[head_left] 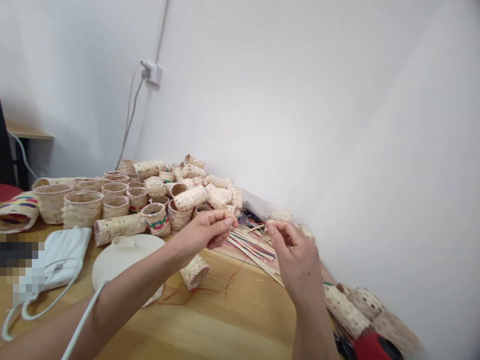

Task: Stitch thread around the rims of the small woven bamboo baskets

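Above the table, my left hand (212, 230) is closed in a pinch, thumb against the index finger; what lies in its fingertips is too small to make out. My right hand (298, 257), a short way to the right, pinches a thin red thread (235, 274). From those fingers the thread droops down to the tabletop and trails left in loose loops. Under my left wrist, a small woven basket (195, 272) lies on its side, near the thread's loops.
Many woven baskets (83, 209) crowd the table's left and back. Coloured strips (251, 247) lie behind my hands. At left are a white power bank (67, 255) with a cable and a round white object (108, 262). A red-and-black object (375, 346) sits at lower right.
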The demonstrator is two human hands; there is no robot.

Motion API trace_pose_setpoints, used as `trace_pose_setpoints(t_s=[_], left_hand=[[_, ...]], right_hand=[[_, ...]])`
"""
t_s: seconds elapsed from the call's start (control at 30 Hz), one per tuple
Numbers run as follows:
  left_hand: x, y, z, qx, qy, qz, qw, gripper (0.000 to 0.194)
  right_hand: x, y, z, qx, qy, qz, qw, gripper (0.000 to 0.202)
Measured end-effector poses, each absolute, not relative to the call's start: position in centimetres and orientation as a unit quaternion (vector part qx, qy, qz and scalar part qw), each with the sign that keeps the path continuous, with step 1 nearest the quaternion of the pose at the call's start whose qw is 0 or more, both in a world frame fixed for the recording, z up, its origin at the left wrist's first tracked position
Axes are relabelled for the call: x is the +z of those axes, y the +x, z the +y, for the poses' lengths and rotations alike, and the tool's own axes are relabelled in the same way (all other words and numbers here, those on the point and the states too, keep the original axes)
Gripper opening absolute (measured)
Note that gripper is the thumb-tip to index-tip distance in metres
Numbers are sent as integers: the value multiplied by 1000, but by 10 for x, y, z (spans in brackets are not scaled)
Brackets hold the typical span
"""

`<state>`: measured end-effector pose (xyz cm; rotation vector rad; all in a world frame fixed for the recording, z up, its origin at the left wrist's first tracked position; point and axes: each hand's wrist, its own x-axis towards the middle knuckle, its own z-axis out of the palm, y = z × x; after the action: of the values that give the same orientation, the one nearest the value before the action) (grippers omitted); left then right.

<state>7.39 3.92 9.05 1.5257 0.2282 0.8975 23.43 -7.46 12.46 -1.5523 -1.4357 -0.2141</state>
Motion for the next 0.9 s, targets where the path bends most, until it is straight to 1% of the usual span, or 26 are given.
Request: trace_pose_setpoints(t_s=[0.07,0.1,0.17,0.2,0.23,0.27,0.3,0.4,0.43,0.5,0.7,0.8,0.9], left_hand=[[87,75,49,381,732,143,547,33],[86,75,54,403,759,175,481,31],[86,75,58,485,772,227,343,28],[86,75,58,523,763,237,298,29],[88,75,55,543,754,235,285,30],[89,74,51,546,747,224,307,31],[91,74,46,533,739,210,354,31],[94,76,33,463,695,158,527,31],[94,77,31,445,681,139,564,31],[92,81,29,428,671,115,595,30],[86,84,31,422,699,138,560,26],[87,82,32,448,744,135,477,16],[88,80,32,474,781,133,384,15]], right_hand=[[125,233,-76,-90,-634,-599,481,23],[125,232,-76,-89,-632,-605,476,23],[125,231,-77,-85,-630,-618,463,24],[125,230,-76,-82,-628,-625,456,24],[125,230,-76,-82,-626,-631,450,24],[125,229,-76,-80,-624,-638,443,24],[125,228,-76,-76,-622,-645,436,23],[125,224,-75,-60,-615,-667,416,22],[125,223,-74,-55,-613,-673,411,21],[124,220,-72,-51,-612,-679,402,21],[117,217,-68,-57,-616,-685,384,21],[116,217,-67,-70,-623,-681,378,22],[116,215,-67,-82,-627,-677,377,23]])
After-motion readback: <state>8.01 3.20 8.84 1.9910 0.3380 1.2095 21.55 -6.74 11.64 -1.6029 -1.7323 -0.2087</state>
